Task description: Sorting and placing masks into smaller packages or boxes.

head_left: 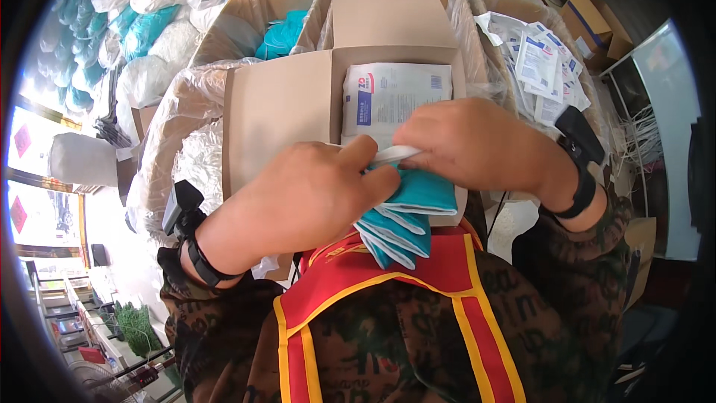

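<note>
My left hand [313, 185] and my right hand [473, 142] meet over the near side of an open cardboard box [277, 116]. Both are closed, fingers pinching a narrow white strip [397, 154] that runs between them. Just below hangs a fanned stack of folded teal fabric pieces with white edges [421, 194], like face masks; the fingers hide whether the strip belongs to the stack. Inside the box lies a flat white printed packet [401, 93], partly covered by my right hand. The box's left and far flaps are folded out.
Large plastic-lined cartons surround the box: one with teal pieces [283, 33], one with white strands [200, 160], one heaped with printed white packets [538, 63]. Stuffed clear bags [160, 30] pile up at the far left. A pale panel [660, 134] stands at right.
</note>
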Demonstrator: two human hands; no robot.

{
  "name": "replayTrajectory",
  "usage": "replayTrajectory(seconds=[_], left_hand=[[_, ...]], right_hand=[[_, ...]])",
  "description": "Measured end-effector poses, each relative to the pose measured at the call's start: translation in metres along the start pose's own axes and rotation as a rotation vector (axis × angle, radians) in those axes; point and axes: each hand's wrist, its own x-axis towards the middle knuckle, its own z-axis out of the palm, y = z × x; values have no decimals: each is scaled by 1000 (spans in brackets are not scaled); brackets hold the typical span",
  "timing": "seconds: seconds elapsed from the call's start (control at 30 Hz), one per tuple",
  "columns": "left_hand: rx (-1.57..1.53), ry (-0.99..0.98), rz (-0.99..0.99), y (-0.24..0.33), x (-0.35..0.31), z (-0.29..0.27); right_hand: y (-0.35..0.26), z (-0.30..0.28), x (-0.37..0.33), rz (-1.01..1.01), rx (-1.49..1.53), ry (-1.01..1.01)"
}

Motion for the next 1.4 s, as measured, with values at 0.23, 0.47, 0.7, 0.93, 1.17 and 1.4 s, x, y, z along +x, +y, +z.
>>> replayTrajectory(seconds=[0.23,0.47,0.7,0.93,1.17,1.4], left_hand=[[-58,15,8,2,-8,-5],[-9,124,129,8,-9,1],[-9,76,126,1,-4,0],[-10,-7,108,5,-3,-3],[-54,95,94,3,-6,1],[-92,45,-50,-2,-18,4]], right_hand=[[-19,-6,-15,-23,-232,7],[-6,3,-17,-12,184,-26],[0,10,-12,27,335,-64],[-7,12,-10,-80,-103,67],[-9,7,-18,-66,-128,-16],[-13,-6,-38,-57,-102,-14]])
